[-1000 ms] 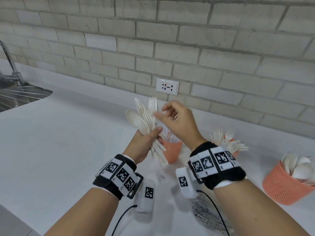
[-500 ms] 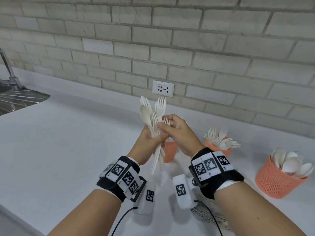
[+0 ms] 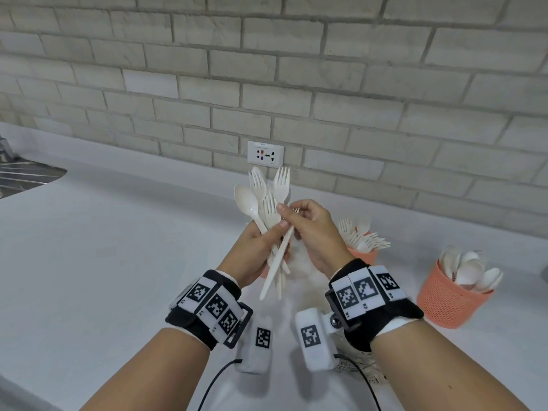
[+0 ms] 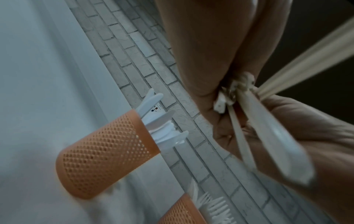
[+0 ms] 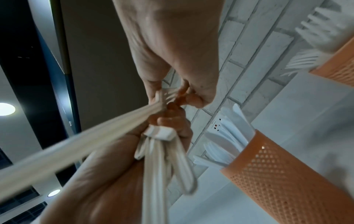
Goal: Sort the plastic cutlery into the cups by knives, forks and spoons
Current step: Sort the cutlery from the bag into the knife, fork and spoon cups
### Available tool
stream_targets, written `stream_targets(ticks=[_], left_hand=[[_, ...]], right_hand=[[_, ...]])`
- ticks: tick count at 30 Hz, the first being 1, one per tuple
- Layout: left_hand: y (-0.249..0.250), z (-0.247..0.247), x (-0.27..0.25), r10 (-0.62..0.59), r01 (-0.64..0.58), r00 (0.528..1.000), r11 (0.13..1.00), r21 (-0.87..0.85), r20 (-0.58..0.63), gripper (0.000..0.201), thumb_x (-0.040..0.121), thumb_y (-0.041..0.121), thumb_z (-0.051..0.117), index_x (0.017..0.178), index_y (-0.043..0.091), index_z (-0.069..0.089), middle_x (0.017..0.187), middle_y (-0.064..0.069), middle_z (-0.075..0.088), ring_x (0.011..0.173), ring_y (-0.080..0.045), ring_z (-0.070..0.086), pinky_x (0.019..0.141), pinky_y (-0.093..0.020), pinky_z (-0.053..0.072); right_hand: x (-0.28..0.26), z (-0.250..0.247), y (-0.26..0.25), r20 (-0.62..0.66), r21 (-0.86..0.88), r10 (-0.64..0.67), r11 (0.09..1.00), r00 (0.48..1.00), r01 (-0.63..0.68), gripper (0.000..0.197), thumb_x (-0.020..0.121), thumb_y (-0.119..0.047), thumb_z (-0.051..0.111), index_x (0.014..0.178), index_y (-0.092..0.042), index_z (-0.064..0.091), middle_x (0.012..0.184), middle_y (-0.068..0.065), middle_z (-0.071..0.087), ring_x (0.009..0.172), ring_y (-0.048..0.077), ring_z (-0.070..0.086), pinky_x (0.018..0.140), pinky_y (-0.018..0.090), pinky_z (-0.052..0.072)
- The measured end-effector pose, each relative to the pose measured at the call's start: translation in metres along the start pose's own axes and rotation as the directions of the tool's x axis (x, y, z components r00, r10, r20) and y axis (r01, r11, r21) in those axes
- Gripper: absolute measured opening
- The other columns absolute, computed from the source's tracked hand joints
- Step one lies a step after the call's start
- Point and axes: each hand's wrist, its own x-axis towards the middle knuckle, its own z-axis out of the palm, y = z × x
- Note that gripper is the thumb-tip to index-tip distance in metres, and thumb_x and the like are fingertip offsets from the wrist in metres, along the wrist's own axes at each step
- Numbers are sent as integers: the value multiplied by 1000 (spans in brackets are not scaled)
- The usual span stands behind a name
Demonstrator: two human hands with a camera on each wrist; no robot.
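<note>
My left hand (image 3: pixel 267 238) grips a bunch of white plastic cutlery (image 3: pixel 267 197), forks and one spoon, heads up above the counter. My right hand (image 3: pixel 286 213) pinches one fork (image 3: pixel 275 268) near its tines, with the handle slanting down across the bunch. The handles cross between the hands (image 5: pixel 159 145). The orange mesh knife cup (image 4: pixel 107 153) stands behind my hands and is almost hidden in the head view. To the right stand the fork cup (image 3: pixel 363 253) and the spoon cup (image 3: pixel 450 301), both holding several pieces.
White counter (image 3: pixel 118 262) runs along a brick wall with a socket (image 3: pixel 265 154). A steel sink (image 3: pixel 26 176) is at the far left. A crumpled clear plastic bag (image 3: pixel 364 369) lies under my right wrist.
My right hand came from the tops of the bunch and took hold of one fork, whose handle now hangs free and slanted. Both hands stayed close together.
</note>
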Motion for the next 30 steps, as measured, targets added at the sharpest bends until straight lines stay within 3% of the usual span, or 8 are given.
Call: stream_targets(ticks=[6, 11, 15, 17, 20, 23, 27, 30], left_hand=[[1, 26, -2, 15, -15, 999, 1000, 8, -31, 12, 94, 11, 50, 90, 6, 59, 57, 2, 60, 50, -11, 54, 48, -22, 46], [-3, 36, 1, 47, -46, 996, 999, 26, -73, 13, 93, 12, 52, 90, 2, 59, 60, -2, 60, 52, -11, 57, 53, -23, 47], [-9, 45, 2, -12, 9, 999, 998, -63, -47, 18, 95, 13, 48, 79, 7, 53, 53, -1, 51, 45, -12, 50, 57, -31, 44], [-12, 53, 2, -27, 24, 999, 997, -76, -37, 18, 96, 12, 46, 78, 9, 50, 59, -4, 45, 45, -11, 46, 53, -27, 43], [-16, 63, 3, -12, 12, 1000, 998, -68, -3, 13, 97, 10, 44, 89, 6, 54, 65, -4, 43, 48, -10, 45, 53, -25, 42], [-20, 72, 4, 4, -6, 999, 999, 37, 39, 22, 96, 6, 42, 107, 8, 62, 64, -1, 53, 53, -11, 49, 55, -26, 42], [-21, 81, 0, -13, 11, 999, 998, 64, 38, 19, 83, 8, 48, 93, 9, 64, 67, -7, 59, 58, -14, 58, 61, -29, 50], [-22, 87, -1, -81, 75, 994, 994, 77, 78, 21, 92, 5, 43, 94, 11, 63, 88, -18, 63, 85, -28, 61, 87, -50, 47]], right_hand=[[-14, -10, 1, -127, 108, 119, 989, 985, -105, 42, 84, -34, 67, 113, -11, 46, 87, 10, 63, 61, 14, 59, 44, 23, 43], [-25, -30, -2, -47, -40, 73, 996, 996, -75, 29, 91, -30, 58, 70, -11, 57, 48, -6, 50, 46, 8, 45, 45, 18, 38], [-25, -47, -16, -185, -32, -10, 999, 983, 5, 22, 100, -26, 39, 81, -18, 47, 63, 3, 52, 54, 15, 51, 58, 30, 48], [-26, -58, -26, -208, -12, -73, 997, 975, 72, 20, 100, -29, 37, 85, -20, 46, 62, 3, 47, 47, 12, 44, 48, 25, 41], [-35, -63, -31, -64, -90, -74, 994, 995, 68, 17, 92, -30, 57, 95, -13, 55, 73, 12, 48, 53, 13, 45, 40, 19, 38], [-38, -64, -23, 52, -132, 20, 991, 998, -13, 42, 77, -20, 75, 105, 4, 56, 93, 33, 60, 64, 32, 59, 42, 30, 45], [-42, -72, -23, 59, -152, 20, 988, 998, -11, 29, 77, -12, 74, 98, 4, 62, 88, 24, 67, 68, 28, 65, 51, 35, 51], [-47, -80, -24, 61, -147, -32, 988, 998, 40, 20, 79, -8, 72, 96, -1, 66, 87, 15, 72, 79, 20, 70, 69, 26, 58]])
